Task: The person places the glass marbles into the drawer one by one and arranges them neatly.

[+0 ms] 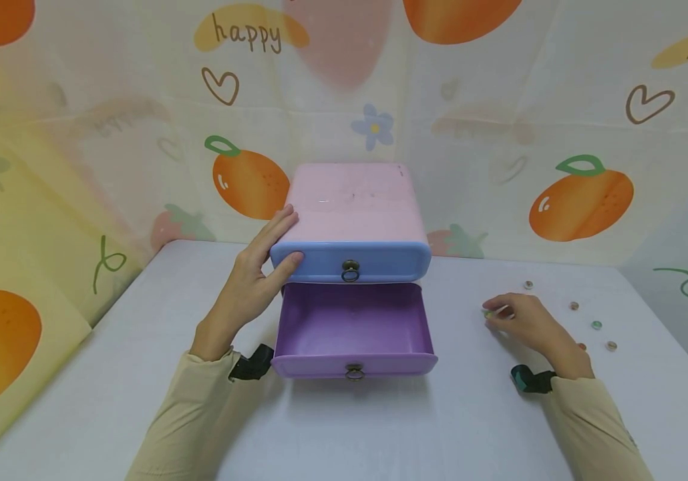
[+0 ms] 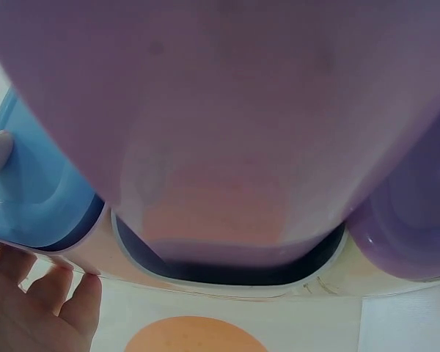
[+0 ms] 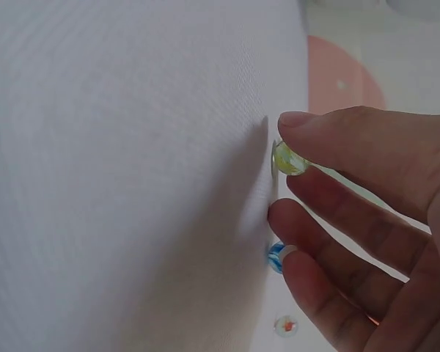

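A small pink drawer cabinet (image 1: 353,200) stands on the table, its blue upper drawer (image 1: 314,267) closed and its purple lower drawer (image 1: 314,366) pulled out. My left hand (image 1: 244,287) rests on the cabinet's left front corner, thumb against the blue front and extended fingers along the side. To the right of the cabinet, my right hand (image 1: 527,324) pinches a clear yellow-green marble (image 3: 290,159) between thumb and index finger, close to the tabletop. Behind the other fingers, a blue marble (image 3: 276,258) shows partly in the right wrist view.
Several marbles lie scattered beyond the right hand, among them a green one (image 1: 596,325) and a brownish one (image 1: 574,306). Each drawer front has a ring pull (image 1: 351,271). A printed cloth (image 1: 470,133) hangs behind the white table (image 1: 356,434).
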`<state>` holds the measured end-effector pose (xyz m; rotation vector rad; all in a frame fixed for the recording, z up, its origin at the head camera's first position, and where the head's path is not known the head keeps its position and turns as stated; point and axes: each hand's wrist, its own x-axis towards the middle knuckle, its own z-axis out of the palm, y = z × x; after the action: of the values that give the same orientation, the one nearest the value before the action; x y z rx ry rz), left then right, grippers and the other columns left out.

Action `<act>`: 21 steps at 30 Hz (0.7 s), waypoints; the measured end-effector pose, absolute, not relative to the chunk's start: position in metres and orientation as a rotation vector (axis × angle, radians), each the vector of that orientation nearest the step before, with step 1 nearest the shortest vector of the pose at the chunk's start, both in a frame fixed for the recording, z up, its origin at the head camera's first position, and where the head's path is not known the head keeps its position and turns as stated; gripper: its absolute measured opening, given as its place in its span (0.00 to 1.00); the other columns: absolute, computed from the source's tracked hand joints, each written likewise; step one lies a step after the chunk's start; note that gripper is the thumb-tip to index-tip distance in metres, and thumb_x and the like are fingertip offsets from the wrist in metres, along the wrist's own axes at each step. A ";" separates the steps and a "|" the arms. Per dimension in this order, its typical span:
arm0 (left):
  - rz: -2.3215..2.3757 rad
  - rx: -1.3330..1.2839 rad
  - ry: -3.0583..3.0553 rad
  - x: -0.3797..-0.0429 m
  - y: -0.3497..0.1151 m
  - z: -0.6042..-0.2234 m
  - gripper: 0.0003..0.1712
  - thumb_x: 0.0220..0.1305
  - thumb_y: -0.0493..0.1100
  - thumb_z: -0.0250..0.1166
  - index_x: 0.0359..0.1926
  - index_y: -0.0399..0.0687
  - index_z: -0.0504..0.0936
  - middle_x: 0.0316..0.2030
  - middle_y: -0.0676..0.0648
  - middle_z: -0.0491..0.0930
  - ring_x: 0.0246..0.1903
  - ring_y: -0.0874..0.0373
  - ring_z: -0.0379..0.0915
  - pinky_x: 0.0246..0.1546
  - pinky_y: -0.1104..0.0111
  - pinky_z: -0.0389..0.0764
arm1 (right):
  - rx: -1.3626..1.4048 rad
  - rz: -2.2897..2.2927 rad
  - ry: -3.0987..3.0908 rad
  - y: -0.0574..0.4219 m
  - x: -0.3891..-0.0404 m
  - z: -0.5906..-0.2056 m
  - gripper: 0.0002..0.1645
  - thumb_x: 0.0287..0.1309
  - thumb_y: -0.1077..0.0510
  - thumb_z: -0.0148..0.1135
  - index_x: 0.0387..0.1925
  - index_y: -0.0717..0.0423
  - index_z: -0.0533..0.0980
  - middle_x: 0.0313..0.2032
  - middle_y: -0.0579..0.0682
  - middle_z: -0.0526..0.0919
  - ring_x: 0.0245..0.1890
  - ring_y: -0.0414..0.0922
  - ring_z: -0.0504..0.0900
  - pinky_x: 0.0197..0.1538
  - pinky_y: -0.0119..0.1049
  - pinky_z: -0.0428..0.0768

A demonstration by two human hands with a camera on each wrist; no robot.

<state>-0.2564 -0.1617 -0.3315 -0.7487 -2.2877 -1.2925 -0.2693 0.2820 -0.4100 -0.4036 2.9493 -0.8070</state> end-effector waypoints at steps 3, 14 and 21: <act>-1.294 -0.750 -2.287 -0.256 -0.162 -0.332 0.34 0.69 0.36 0.61 0.73 0.50 0.65 0.76 0.52 0.58 0.78 0.60 0.45 0.73 0.57 0.61 | -0.394 -0.788 2.941 0.281 -0.270 -0.410 0.16 0.58 0.63 0.65 0.47 0.67 0.82 0.43 0.61 0.86 0.41 0.53 0.82 0.47 0.51 0.83; -1.292 -0.746 -2.291 -0.257 -0.162 -0.333 0.34 0.69 0.36 0.61 0.74 0.51 0.64 0.76 0.52 0.57 0.78 0.60 0.45 0.73 0.56 0.61 | -0.385 -0.748 2.914 0.279 -0.270 -0.411 0.13 0.59 0.63 0.65 0.45 0.65 0.83 0.41 0.59 0.85 0.40 0.50 0.80 0.46 0.47 0.84; -1.293 -0.744 -2.296 -0.257 -0.162 -0.333 0.34 0.69 0.36 0.61 0.74 0.51 0.64 0.76 0.52 0.57 0.78 0.60 0.45 0.73 0.55 0.61 | -0.402 -0.718 2.921 0.279 -0.270 -0.411 0.13 0.58 0.63 0.66 0.44 0.66 0.83 0.38 0.57 0.85 0.36 0.48 0.79 0.40 0.40 0.82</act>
<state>-0.2566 -0.1620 -0.3327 -0.7436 -2.2955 -1.2932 -0.2698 0.2793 -0.4106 -0.4018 2.9208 -0.7184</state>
